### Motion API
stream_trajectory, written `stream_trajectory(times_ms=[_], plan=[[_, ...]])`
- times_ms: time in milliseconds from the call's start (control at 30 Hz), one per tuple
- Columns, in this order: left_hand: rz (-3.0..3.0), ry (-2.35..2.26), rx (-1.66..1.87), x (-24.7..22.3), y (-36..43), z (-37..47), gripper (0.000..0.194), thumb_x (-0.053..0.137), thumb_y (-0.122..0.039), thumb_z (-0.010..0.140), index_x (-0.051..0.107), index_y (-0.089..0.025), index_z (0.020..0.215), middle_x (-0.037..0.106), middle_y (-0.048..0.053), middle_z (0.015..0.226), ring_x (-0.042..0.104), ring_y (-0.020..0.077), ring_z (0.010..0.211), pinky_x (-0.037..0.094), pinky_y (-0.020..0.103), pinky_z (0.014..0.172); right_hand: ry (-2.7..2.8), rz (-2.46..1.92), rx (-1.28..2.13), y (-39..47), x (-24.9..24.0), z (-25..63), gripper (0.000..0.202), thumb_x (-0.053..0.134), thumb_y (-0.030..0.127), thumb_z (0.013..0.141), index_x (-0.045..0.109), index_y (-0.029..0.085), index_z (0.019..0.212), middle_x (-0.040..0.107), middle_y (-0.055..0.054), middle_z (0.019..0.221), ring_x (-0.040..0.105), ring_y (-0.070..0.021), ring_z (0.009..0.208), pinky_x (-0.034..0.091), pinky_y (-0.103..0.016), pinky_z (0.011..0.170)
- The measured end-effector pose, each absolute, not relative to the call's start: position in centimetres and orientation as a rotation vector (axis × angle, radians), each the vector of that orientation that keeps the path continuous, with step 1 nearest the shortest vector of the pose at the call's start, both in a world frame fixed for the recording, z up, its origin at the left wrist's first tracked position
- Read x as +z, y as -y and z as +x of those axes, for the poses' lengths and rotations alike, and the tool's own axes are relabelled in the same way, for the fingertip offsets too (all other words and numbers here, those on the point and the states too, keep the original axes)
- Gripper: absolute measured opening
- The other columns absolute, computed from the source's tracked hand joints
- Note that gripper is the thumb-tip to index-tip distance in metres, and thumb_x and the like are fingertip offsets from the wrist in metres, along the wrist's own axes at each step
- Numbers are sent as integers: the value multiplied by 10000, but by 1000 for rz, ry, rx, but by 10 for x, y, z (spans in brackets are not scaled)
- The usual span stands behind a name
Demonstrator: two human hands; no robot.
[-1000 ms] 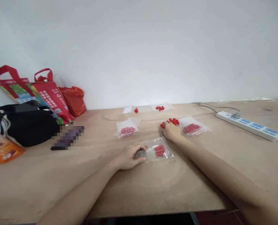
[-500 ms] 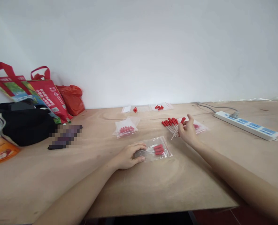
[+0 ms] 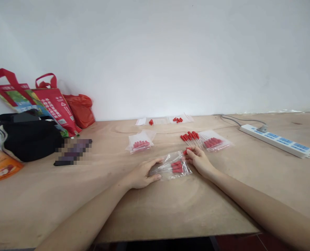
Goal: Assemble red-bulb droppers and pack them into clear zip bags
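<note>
A clear zip bag [image 3: 164,175] lies flat near the table's front, with several red-bulbed glass droppers [image 3: 177,166] inside. My left hand [image 3: 141,174] holds the bag's closed left end, thumb and fingers on either side of it. At the bag's right end, my right hand [image 3: 200,162] pinches a single dropper by its red bulb [image 3: 186,151]. The glass stem of this dropper points left at the bag's mouth; I cannot tell how far in it is. Just beyond my right hand is a row of loose droppers [image 3: 190,136].
Filled bags of droppers lie at right [image 3: 214,142] and left [image 3: 141,143]. Near the wall are small bags with loose red bulbs [image 3: 177,120]. A power strip [image 3: 275,139] is on the right; a phone [image 3: 73,152], a black bag [image 3: 30,137] and red shopping bags [image 3: 55,108] are on the left.
My right hand has come left and nearer with the dropper, from beside the loose row to the bag's right end. My left hand stays put.
</note>
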State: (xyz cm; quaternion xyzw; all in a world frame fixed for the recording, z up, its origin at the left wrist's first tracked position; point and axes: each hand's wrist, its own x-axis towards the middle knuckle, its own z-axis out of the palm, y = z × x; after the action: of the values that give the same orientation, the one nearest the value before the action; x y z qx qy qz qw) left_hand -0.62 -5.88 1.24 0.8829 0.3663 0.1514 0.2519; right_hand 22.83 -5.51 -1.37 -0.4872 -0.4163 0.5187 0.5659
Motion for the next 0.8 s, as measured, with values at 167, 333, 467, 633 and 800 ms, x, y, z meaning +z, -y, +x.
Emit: stream_trajectory(times_ms=[167,333,467,633,800], plan=[[2403,-977,417,12,58,-6,479,539,-319,772,395,-230,1220,469,48,1262,436,214,1144,340,378,967,1071,-1174,1186,58,-15,227,356,667,354,573,415,213,781,532,51,631,504,-85,443,433,-236,435],[2417,-980,431,12,58,-6,486,537,-324,771,390,-237,1226,472,47,1257,446,212,1133,354,370,953,1266,-1191,1212,58,-20,224,311,660,423,582,508,178,698,566,18,564,470,-83,396,375,-222,386],[2438,-975,429,12,58,-5,473,540,-304,766,409,-228,1214,482,52,1249,449,211,1130,353,369,952,1434,-1215,1274,54,-24,229,277,554,436,681,585,163,711,581,-1,537,502,-113,432,408,-253,445],[2460,-923,425,11,56,-6,393,536,-296,770,480,-208,1149,502,56,1226,423,209,1157,336,363,967,1751,-1566,455,23,-10,251,105,525,238,685,598,171,716,635,-44,768,577,-174,709,432,-299,671],[2457,-912,423,11,55,-7,380,532,-303,777,480,-200,1139,505,61,1215,429,203,1150,342,350,963,1851,-2002,114,-13,4,256,205,459,190,740,576,175,908,592,-104,1005,539,-231,931,405,-314,723]])
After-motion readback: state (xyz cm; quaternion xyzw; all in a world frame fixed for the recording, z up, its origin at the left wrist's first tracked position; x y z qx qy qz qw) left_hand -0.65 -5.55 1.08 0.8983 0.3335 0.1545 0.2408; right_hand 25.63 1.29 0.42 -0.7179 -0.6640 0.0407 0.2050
